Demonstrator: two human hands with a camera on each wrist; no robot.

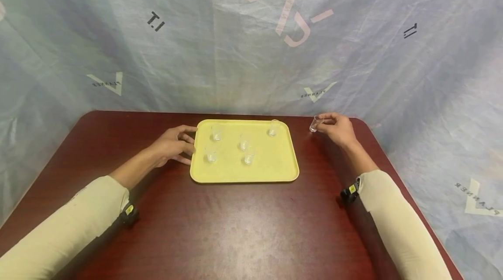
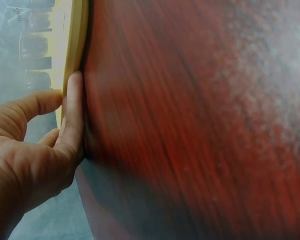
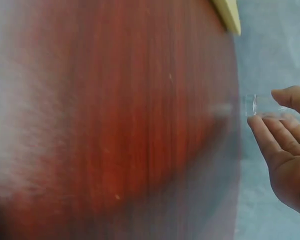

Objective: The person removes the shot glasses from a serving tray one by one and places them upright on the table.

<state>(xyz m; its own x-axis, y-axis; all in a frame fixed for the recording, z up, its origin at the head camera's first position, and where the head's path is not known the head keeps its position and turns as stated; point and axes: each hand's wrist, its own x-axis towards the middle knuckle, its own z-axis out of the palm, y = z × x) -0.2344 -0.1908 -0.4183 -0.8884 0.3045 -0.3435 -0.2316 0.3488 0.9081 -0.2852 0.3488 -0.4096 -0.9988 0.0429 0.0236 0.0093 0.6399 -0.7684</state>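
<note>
Between the curled thumb and fingers of the right hand (image 1: pixel 339 130), a small clear glass (image 1: pixel 316 124) is being gripped, just right of the far right corner of the yellow tray (image 1: pixel 275 171). Its long axis is being kept close to upright, thick base down and mouth up; whether the base is being rested on the table (image 1: pixel 235 236) cannot be told. By the left hand (image 1: pixel 170 145), fingers spread and fairly straight, the tray's left rim is being touched.

The tray, a smooth rectangle with rounded corners and raised rim, is being laid with its long axis running left to right. On it, five more clear glasses (image 1: pixel 248 157) are being held upright. Around it, a glossy, red-brown, wood-grained tabletop is being shown. Behind the tray, wrinkled grey-blue cloth (image 1: pixel 188 74) is being hung; on it "PLANNER" (image 1: pixel 107 84) is being displayed in mirrored letters, along with black "I.T" (image 1: pixel 156 21) and large pink characters (image 1: pixel 292 5).
</note>
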